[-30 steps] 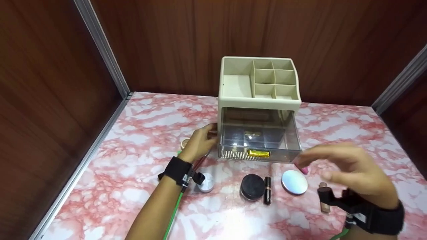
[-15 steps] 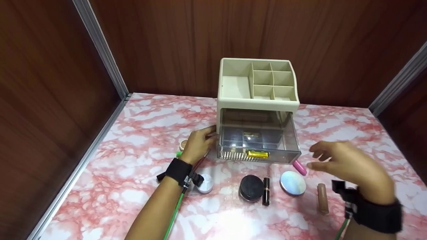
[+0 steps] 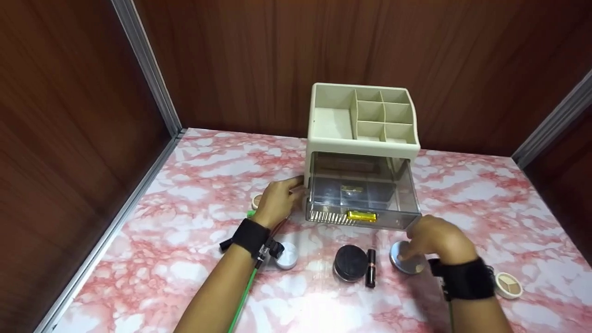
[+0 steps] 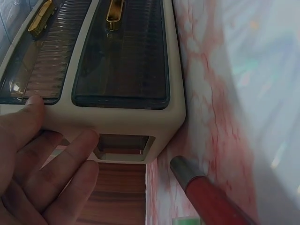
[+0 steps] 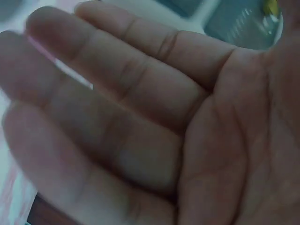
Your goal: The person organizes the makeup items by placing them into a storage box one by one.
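Note:
A cream makeup organizer (image 3: 363, 147) stands with its clear upper drawer (image 3: 388, 219) pulled out. My left hand (image 3: 276, 199) touches its left side. In the left wrist view the thumb (image 4: 33, 105) rests on the front frame and the loosely bent fingers lie along the side wall, by a cut-out. My right hand (image 3: 437, 236) is by the drawer's lower right corner, its thumb overlapping a shiny round compact (image 3: 403, 261). The right wrist view shows its fingers extended and slightly bent, with nothing in the palm (image 5: 220, 150).
Before the organizer stand a black-lidded jar (image 3: 350, 262), a black lipstick tube (image 3: 371, 268) and a white-lidded jar (image 3: 286, 255). A three-shade round palette (image 3: 508, 286) lies at right. Near my left hand is a red stick with a silver end (image 4: 211, 199). Wooden walls (image 3: 259, 60) enclose the table.
My right hand has moved left and down, now over the compact; it covers the pink and brown tubes seen before. The round palette at right has come into view. My left hand stays put.

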### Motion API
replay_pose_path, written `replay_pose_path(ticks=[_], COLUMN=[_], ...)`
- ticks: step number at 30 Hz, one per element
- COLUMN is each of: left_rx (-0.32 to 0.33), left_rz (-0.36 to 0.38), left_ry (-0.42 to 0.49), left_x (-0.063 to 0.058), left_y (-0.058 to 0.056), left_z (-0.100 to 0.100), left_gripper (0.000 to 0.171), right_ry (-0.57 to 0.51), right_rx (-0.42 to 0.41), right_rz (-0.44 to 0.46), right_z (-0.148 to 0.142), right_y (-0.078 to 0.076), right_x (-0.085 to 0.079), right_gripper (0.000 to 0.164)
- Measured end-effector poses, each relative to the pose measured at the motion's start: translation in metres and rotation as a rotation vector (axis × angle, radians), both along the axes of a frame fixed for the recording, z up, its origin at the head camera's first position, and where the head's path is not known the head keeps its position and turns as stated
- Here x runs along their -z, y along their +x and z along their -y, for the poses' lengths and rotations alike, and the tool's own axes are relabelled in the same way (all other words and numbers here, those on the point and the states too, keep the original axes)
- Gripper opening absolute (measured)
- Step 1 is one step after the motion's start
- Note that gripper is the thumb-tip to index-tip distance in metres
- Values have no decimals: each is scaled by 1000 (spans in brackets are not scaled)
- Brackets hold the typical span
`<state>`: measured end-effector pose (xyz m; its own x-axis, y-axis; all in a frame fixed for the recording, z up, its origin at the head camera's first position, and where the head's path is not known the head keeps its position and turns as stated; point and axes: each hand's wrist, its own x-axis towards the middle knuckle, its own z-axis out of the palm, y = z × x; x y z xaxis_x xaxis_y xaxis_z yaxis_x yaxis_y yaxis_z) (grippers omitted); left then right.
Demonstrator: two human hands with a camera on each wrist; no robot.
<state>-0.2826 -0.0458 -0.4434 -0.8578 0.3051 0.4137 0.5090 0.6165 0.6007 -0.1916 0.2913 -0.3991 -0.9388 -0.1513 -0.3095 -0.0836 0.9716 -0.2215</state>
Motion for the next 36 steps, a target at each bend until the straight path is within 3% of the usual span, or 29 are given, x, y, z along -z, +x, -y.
replay_pose_path(ticks=[5,12,20,29,36], left_rx=[4,10,20,18,14], left_rz=[9,7,-35,-7,22], left_ry=[13,27,16,35,35], left_x=[0,0,-1,-1,1], left_y=[0,-1,-1,-1,0], left_z=[-1,1,2,1,1], left_gripper=[36,38,30,32,32], right_ry=[77,69,159,124,68], right_rx=[24,88,37,58,96], right_rz=[-20,-5,-58,17,86], right_z=[4,12,20,19,15], right_y=[1,3,2,2,2], right_x=[6,11,16,16,12], right_gripper=[44,47,54,54,18])
